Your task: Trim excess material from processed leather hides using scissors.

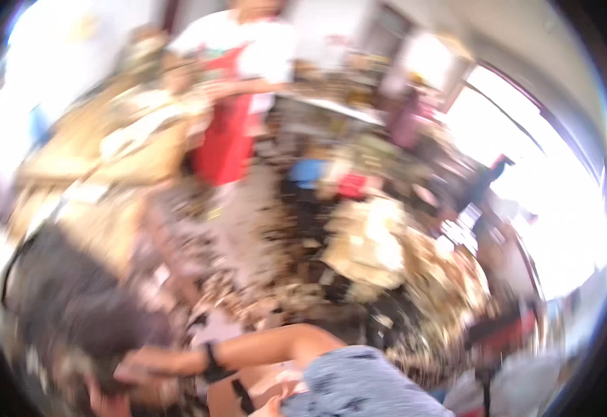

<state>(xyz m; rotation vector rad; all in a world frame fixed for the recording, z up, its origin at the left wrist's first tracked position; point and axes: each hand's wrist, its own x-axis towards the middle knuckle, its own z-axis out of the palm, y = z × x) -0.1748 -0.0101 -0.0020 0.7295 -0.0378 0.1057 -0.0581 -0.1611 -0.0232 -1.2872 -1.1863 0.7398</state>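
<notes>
The whole picture is smeared by motion. My right hand (140,365), with a dark band on its wrist, stretches left from a grey-blue sleeve. It reaches the lower end of a large dark grey, rounded thing (74,292), whose kind I cannot make out. Just below, near the bottom edge, is part of what looks like my left hand (105,402), close to the same dark thing. Blur hides the fingers of both hands, and anything they may hold does not show.
Another person in a red apron (223,132) stands beyond a tan table (60,156) with pale material on it. Brown scraps (241,299) litter the floor. A heap of pale yellowish sheets (369,243) lies right of centre, near a blue round thing (307,174). Bright windows (553,201) line the right.
</notes>
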